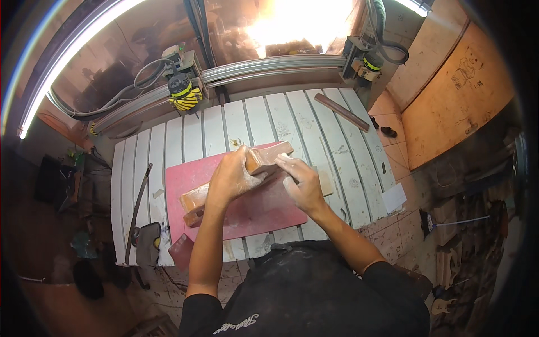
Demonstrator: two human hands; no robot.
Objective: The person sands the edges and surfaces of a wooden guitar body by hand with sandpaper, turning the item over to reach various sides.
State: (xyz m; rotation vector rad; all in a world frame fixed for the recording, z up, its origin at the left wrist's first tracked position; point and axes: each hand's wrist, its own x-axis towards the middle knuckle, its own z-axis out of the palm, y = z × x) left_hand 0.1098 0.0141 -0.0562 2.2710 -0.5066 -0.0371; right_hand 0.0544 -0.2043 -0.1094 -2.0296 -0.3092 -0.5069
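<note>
A shaped brown wooden piece with dusty faces lies over a pink mat. My left hand is closed round its left part, thumb along the near side. At its right end, my right hand has curled fingers against the wood, the thumb lower down. Whether anything thin sits under those fingertips cannot be made out. Pale dust coats both hands. More brown wood shows left of my left forearm; the arm hides whether it joins the held piece.
The mat lies on a white slatted table. A brown wooden strip rests at the far right, a dark curved strip at the left. Behind runs a metal rail with a spindle head at the left and a second at the right.
</note>
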